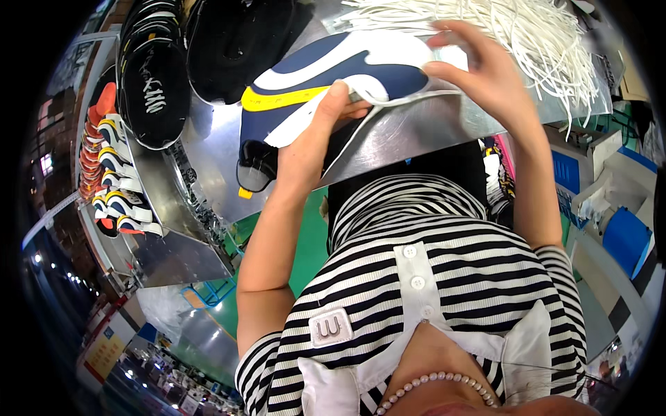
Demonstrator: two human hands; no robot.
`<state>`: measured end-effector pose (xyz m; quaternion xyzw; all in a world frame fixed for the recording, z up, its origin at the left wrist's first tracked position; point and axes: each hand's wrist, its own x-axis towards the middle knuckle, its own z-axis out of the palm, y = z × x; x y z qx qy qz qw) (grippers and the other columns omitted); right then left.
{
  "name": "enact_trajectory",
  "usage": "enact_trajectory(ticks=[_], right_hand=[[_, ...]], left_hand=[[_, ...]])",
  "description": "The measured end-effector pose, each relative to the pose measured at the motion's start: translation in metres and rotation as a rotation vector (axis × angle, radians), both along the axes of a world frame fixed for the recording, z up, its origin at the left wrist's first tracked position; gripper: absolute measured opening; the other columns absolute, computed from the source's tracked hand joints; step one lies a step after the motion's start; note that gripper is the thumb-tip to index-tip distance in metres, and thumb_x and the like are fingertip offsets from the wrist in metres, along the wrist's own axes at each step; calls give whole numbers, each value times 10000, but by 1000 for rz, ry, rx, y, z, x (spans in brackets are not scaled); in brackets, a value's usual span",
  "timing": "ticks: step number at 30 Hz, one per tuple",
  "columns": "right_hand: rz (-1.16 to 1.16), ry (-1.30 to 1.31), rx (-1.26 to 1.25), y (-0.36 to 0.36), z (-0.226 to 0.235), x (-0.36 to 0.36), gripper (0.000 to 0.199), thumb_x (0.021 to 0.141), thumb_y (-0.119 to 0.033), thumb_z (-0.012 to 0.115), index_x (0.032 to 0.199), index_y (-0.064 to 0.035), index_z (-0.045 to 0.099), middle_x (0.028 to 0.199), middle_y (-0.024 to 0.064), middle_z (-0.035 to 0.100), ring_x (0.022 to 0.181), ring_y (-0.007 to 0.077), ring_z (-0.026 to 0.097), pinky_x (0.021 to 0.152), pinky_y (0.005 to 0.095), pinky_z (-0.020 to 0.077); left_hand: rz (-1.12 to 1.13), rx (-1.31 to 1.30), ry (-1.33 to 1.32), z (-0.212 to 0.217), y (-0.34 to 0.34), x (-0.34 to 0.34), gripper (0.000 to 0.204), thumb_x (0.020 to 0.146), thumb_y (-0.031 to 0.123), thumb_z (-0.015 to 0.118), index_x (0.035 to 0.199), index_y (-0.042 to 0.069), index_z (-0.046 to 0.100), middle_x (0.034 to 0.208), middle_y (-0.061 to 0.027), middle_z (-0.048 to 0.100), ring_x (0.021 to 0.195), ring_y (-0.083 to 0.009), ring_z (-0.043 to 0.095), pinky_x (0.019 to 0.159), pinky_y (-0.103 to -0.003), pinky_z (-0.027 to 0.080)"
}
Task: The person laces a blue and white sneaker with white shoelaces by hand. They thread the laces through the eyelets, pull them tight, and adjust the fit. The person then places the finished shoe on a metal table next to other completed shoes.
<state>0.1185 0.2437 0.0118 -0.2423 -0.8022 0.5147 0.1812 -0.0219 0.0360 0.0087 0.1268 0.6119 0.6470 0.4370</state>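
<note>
Because the left hand (305, 149) wraps around the upper (333, 73) from below, most of its fingers are hidden; only the thumb, pressed on the near side, and some fingertips past the edge show. Its grip is closed on that one upper, a navy, white and yellow piece held above the near part of the metal table (381, 149), with a dark lining partly covered by hand and wrist. One yellow tab (245, 193) shows at its lower left end.

The right hand (485, 76) is at the other end, thumb and forefinger parted in a wide curve. A pale patch between them is hard to make out, and whether they pinch anything I cannot tell; the remaining fingers are mostly hidden.

Beyond that hand lies one heap of white laces (513, 35), too tangled to count and cut off by the upper edge. At the left is one stack of black-lined pieces (154, 90), whose overlapping layers defeat a count, and beside it one large black piece (236, 48), also cut off above. Farther left, several orange-and-white parts (118, 166) overlap in rows. Three white buttons show on the striped shirt (416, 229).
</note>
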Motion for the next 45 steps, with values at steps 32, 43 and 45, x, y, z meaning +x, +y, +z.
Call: enact_trajectory(ticks=[32,43,45], right_hand=[[168,-95,244,-11,14,105,79,853,-76,682,917,-31,675,735,91,642,629,228,608,562,337,460],[260,66,-604,3,69,53,139,931,-159,676,872,-33,674,632,-63,557,585,-2,479,533,169,342],[281,97,-621,-1,66,46,145,935,-156,672,879,-23,673,646,-54,569,597,2,491,545,169,355]], left_hand=[[269,-187,1081,68,-25,-51,183,886,92,703,1037,-7,677,854,17,613,751,-58,502,680,-187,413],[-126,91,1851,3,9,12,264,851,22,667,1111,-1,629,921,-156,653,849,-310,648,726,-392,499],[-429,145,1158,5,21,51,353,864,3,659,1206,-6,575,938,-138,662,893,-256,657,765,-353,510]])
